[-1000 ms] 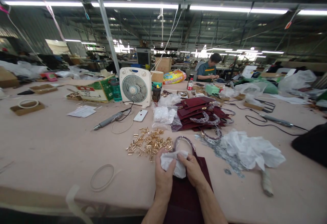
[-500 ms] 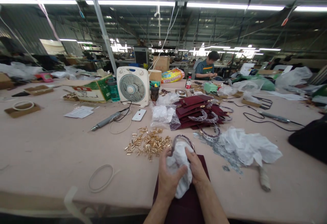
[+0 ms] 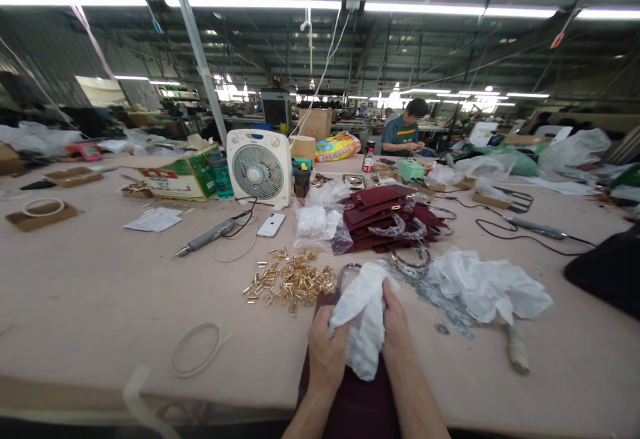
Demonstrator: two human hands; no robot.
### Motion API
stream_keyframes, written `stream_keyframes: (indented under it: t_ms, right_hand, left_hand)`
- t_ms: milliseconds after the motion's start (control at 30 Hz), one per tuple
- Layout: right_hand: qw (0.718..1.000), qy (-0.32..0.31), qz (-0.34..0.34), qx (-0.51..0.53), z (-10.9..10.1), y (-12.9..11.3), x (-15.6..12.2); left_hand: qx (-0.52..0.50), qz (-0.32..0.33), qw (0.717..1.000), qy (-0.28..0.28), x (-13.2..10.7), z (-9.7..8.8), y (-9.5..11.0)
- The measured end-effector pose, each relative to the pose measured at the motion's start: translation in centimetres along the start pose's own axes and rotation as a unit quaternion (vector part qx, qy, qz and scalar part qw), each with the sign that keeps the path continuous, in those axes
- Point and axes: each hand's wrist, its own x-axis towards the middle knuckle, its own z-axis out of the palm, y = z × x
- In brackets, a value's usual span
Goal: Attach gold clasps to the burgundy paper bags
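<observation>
Crumpled white tissue paper is held between my two hands over a dark maroon handbag at the table's front edge. My left hand grips the paper's left side, fingers curled into it. On the opposite side, my right hand pinches the paper with its thumb on top. The bag's round handle shows just behind the paper, which covers the rest of it. A heap of small gold metal fittings lies beyond my left hand.
Stacked maroon handbags lie behind, near a white fan and a phone. More white paper covers small metal plates on the right. Electric screwdrivers rest on the table. A person sits across.
The bunched white paper has been opened out and raised higher, covering more of the bag's handle. My right hand has moved slightly up and right with its edge.
</observation>
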Motion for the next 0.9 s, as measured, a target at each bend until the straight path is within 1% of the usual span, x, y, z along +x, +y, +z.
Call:
stream_keyframes:
  t_ms: [67,133,200,267,367,433,500,633,700,800,900]
  right_hand:
    - [0.999,0.011,-0.033,0.005,0.6,0.3,-0.3]
    - [0.997,-0.011,-0.073,-0.031,1.3,0.7,-0.9]
    - [0.987,-0.050,-0.102,-0.111,1.9,1.2,-1.5]
    - [0.968,-0.060,-0.122,-0.212,2.4,1.6,-2.0]
    - [0.935,-0.019,-0.138,-0.326,2.6,2.0,-2.1]
    - [0.923,0.005,-0.133,-0.362,2.4,2.0,-1.9]
    - [0.920,0.009,-0.120,-0.373,2.3,1.9,-1.8]
    - [0.932,-0.012,-0.106,-0.346,2.5,2.3,-1.9]
    - [0.932,-0.012,-0.103,-0.348,2.6,2.8,-1.9]
    - [0.919,-0.004,-0.101,-0.380,2.4,3.4,-1.7]
    - [0.906,0.011,-0.107,-0.409,1.9,3.5,-1.1]
  left_hand:
    - [-0.040,-0.029,0.997,0.059,0.3,-0.1,-0.7]
    - [-0.063,-0.037,0.991,0.112,0.6,-0.2,-1.3]
    - [-0.079,-0.041,0.985,0.148,0.7,-0.2,-1.8]
    - [-0.118,-0.053,0.978,0.164,0.7,-0.2,-2.1]
    - [-0.212,-0.081,0.961,0.160,1.0,-0.3,-2.4]
    - [-0.259,-0.085,0.950,0.152,1.5,-0.4,-2.2]
    - [-0.283,-0.077,0.944,0.149,2.4,-0.7,-1.6]
    - [-0.296,-0.072,0.940,0.154,4.3,-1.3,0.1]
    - [-0.306,-0.062,0.940,0.135,4.9,-1.4,0.8]
    - [-0.321,-0.044,0.941,0.095,5.3,-1.2,1.3]
    - [-0.288,-0.032,0.954,0.082,6.1,-1.2,1.4]
